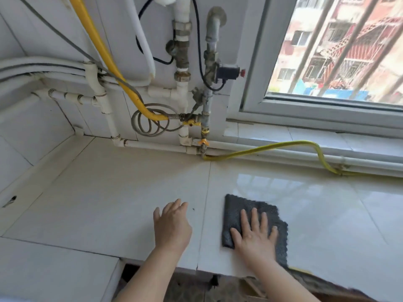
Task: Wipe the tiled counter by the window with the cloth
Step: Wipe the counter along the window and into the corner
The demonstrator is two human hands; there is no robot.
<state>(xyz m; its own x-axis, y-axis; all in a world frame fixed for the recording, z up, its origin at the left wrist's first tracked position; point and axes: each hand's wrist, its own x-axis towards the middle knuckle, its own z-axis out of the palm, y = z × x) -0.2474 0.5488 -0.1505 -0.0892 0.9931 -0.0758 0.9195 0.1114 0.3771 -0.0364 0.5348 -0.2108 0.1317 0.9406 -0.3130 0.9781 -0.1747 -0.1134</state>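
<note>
A dark grey cloth (239,209) lies flat on the white tiled counter (113,192), near its front edge and below the window. My right hand (255,234) presses flat on the cloth with the fingers spread. My left hand (171,223) rests palm down on the bare tile to the left of the cloth, fingers together, holding nothing. The tile to the right of the cloth shines with the window's reflection.
White pipes, valves and a thick yellow hose (104,53) crowd the back wall. A thin yellow tube (283,146) runs along the counter's back edge under the window sill (305,134). A small dark speck (193,209) lies on the tile. A lower white surface (54,273) sits at front left.
</note>
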